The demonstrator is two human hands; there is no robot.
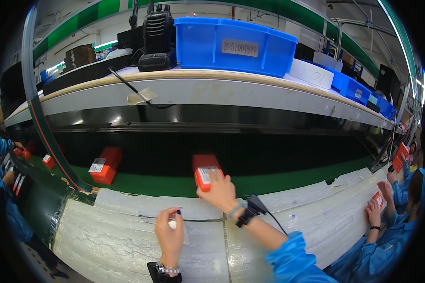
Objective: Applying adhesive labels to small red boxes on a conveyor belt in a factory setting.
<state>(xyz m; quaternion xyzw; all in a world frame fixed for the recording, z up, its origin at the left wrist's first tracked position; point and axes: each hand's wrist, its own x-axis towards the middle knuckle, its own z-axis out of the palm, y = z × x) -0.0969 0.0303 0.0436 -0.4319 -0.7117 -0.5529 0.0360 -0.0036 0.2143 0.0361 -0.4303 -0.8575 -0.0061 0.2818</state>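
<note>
My right hand (218,192) reaches over the work surface to the green belt, with its fingers on the near end of a red box (204,162). That box carries a white printed label on its top, partly under my fingers. My left hand (169,233) is held above the plastic-covered surface, thumb and fingers curled together. Something small and whitish shows at its palm, too unclear to name. Another red box (107,162), also with a white label, lies on the belt to the left, apart from both hands.
The plastic-covered work surface (104,231) borders the green conveyor belt (255,185). A shelf (198,92) above holds a blue bin (212,45) and a walkie-talkie (158,40). A metal post (40,111) stands left. Co-workers in blue sleeves handle red boxes at right; another person is at left.
</note>
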